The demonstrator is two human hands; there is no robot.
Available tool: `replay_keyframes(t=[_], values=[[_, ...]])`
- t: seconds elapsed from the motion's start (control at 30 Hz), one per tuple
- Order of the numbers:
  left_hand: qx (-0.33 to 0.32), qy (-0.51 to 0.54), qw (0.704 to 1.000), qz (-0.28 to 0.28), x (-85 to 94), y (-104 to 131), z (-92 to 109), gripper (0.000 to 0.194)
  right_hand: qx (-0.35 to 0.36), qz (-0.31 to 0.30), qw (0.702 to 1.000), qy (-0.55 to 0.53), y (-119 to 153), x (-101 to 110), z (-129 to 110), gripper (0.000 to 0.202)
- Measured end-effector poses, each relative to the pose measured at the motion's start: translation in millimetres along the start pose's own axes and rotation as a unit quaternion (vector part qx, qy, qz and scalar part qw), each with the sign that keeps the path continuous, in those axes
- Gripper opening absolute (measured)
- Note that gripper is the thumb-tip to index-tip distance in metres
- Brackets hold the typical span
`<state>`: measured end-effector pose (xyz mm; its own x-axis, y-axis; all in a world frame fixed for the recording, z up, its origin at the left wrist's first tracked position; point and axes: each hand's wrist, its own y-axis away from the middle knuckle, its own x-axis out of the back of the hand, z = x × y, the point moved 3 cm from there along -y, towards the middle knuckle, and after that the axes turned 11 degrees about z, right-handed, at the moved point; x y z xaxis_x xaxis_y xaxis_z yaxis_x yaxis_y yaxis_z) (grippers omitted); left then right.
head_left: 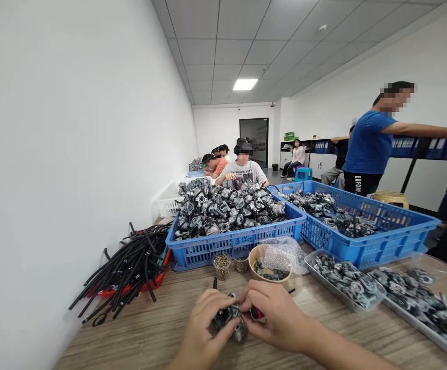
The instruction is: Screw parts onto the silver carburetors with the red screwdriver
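My left hand (205, 324) is closed around a small grey-and-black metal part (236, 329) that looks like a carburetor, held low over the wooden table. My right hand (272, 316) meets it from the right, its thumb and fingertips pinched against the part's side. Tucked in that same hand is a tool with a red-and-black handle (257, 313); its kind is mostly hidden. Whatever small piece lies between the right fingertips cannot be made out. Just beyond the hands stand a clear cup of brass-coloured screws (222, 266) and a round paper bowl (253, 257) with small metal pieces.
A blue crate (208, 252) heaped with carburetors stands ahead, another blue crate (404, 244) to its right. Black hoses (131, 272) spill over a red tray at left. Clear trays of metal parts (347, 282) line the right. Bubble wrap (281, 254) lies behind the bowl. People sit and stand beyond.
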<state>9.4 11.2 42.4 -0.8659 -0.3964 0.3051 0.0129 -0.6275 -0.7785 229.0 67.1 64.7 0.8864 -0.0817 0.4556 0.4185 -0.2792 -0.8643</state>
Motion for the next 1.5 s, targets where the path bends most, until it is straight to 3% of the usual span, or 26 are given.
replay_keyframes(t=[0.2, 0.33, 0.73, 0.87, 1.07, 1.5], values=[[0.015, -0.011, 0.999, -0.033, -4.4, 4, -2, 0.024, -0.022, -0.049, 0.997, -0.047, 17, 3, 10, 0.01], [0.037, -0.025, 0.998, -0.039, 0.1, 2, -9, 0.026, -0.041, -0.058, 0.994, -0.08, 25, -2, 18, 0.015], [0.033, -0.005, 0.998, -0.053, 2.0, -3, -12, 0.029, -0.065, -0.091, 0.986, -0.123, 25, -3, 27, 0.013], [0.004, -0.005, 0.998, -0.066, 2.7, -3, -15, 0.029, -0.066, -0.092, 0.984, -0.138, 23, -4, 26, 0.009], [-0.102, 0.03, 0.989, -0.105, 2.5, -3, -17, 0.032, -0.045, -0.097, 0.983, -0.147, 20, 1, 32, 0.011], [-0.102, 0.017, 0.985, -0.136, 1.6, -4, -15, 0.032, -0.031, -0.103, 0.983, -0.149, 23, 1, 37, 0.008]])
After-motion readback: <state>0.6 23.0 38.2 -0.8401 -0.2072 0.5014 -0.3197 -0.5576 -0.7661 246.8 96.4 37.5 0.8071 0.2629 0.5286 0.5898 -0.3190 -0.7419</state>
